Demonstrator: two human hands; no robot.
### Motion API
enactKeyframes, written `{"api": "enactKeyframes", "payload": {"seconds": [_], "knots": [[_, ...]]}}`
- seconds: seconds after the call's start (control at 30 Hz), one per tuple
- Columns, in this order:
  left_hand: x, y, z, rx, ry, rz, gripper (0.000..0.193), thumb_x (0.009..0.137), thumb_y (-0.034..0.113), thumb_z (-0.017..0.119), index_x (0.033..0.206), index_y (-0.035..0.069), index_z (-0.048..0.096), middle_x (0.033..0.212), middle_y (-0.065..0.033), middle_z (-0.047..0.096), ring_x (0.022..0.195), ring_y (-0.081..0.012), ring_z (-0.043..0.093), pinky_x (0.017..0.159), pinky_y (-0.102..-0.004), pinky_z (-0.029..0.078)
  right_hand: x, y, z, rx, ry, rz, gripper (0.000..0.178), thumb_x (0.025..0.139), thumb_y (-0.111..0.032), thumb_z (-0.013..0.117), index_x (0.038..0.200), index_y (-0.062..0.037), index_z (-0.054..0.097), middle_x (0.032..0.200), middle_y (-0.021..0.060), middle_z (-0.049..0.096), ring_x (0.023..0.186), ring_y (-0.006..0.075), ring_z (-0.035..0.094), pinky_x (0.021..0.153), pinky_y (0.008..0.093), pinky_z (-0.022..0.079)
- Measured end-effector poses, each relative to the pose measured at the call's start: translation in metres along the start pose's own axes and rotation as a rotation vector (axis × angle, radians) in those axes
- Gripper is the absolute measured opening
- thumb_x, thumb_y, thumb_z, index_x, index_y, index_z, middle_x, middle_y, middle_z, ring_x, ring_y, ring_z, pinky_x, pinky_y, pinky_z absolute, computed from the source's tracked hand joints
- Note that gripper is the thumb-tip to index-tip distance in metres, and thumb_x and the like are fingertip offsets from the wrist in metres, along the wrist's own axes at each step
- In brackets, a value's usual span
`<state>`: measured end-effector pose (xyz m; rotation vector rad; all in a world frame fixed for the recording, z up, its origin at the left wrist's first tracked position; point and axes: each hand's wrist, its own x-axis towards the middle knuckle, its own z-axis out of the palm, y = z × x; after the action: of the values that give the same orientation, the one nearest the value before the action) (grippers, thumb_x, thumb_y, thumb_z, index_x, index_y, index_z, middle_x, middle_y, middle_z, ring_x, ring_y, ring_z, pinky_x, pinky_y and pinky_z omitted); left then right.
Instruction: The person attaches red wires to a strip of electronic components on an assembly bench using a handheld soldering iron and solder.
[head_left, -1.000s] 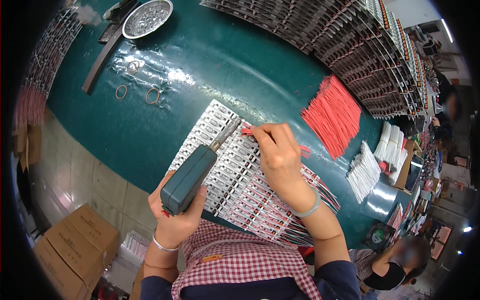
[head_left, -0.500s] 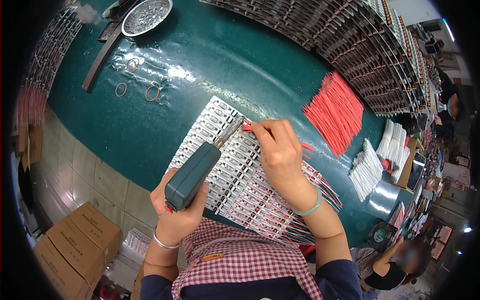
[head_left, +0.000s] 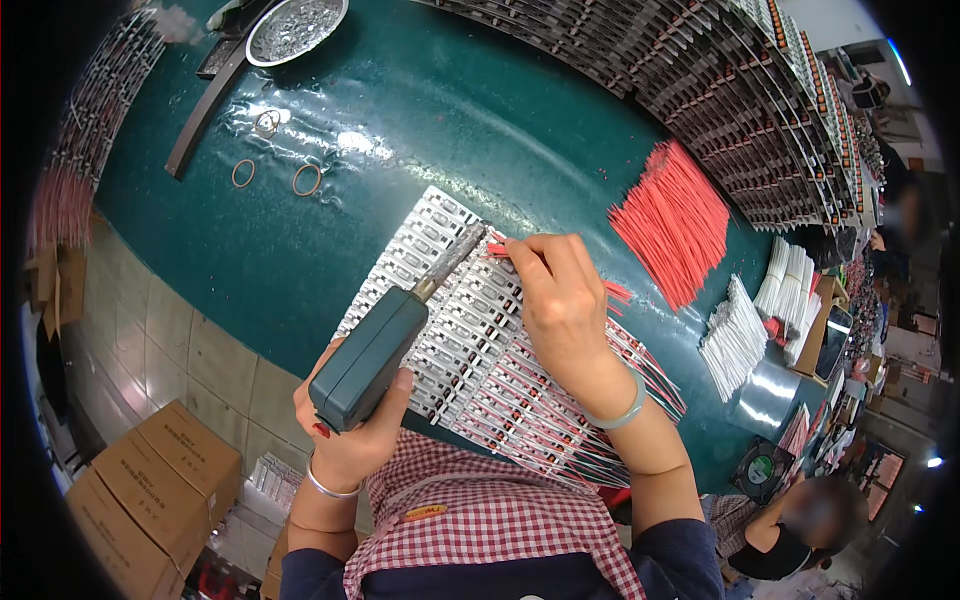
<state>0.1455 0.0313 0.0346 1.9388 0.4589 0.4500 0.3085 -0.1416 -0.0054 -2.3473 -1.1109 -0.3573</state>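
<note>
My left hand (head_left: 355, 440) is wrapped round a dark green soldering gun (head_left: 368, 358). Its metal shaft and greyish tip point up and to the right, over the far part of a panel of small white and grey parts (head_left: 470, 325) in rows. Beside the tip, my right hand (head_left: 563, 300) pinches short red wires (head_left: 498, 250) between thumb and fingers, just above the panel's far right edge. More red ends poke out past that hand's other side. Red and white wires (head_left: 560, 420) trail from the panel's right side towards me.
Loose red wires (head_left: 672, 225) lie in a heap on the green table (head_left: 430, 120), near bundles of white wires (head_left: 733, 338). Stacked panels (head_left: 690, 90) rise along the back right. A metal bowl (head_left: 296, 30) stands far left, by rubber bands (head_left: 306, 180). Another person (head_left: 785, 530) sits at right.
The soldering gun has shifted slightly down and left, its tip drawn back a little from the red wires. My right hand stays almost in place.
</note>
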Motion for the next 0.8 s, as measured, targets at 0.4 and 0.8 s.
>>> {"api": "enactKeyframes", "payload": {"seconds": [0.4, 0.8], "knots": [[-0.008, -0.004, -0.004, 0.001, 0.003, -0.041, 0.022, 0.074, -0.003, 0.077, 0.095, -0.008, 0.070, 0.092, -0.0158, 0.070, 0.075, -0.0222, 0.068, 0.069, -0.0300, 0.054, -0.004, -0.011, 0.000, 0.017, 0.026, -0.025, 0.032, 0.072, 0.001, 0.067, 0.104, 0.0072, 0.066, 0.096, 0.0140, 0.061, 0.084, 0.0284, 0.059, 0.071, 0.0379, 0.051], [-0.004, -0.001, -0.003, -0.020, -0.041, -0.042, 0.019, 0.075, -0.005, 0.076, 0.094, -0.005, 0.069, 0.088, -0.0118, 0.068, 0.072, -0.0173, 0.064, 0.064, -0.0280, 0.050, -0.001, -0.015, 0.000, 0.012, 0.009, 0.012, 0.039, 0.067, 0.012, 0.065, 0.105, 0.0035, 0.069, 0.093, 0.0131, 0.062, 0.082, 0.0282, 0.060, 0.068, 0.0378, 0.051]]}}
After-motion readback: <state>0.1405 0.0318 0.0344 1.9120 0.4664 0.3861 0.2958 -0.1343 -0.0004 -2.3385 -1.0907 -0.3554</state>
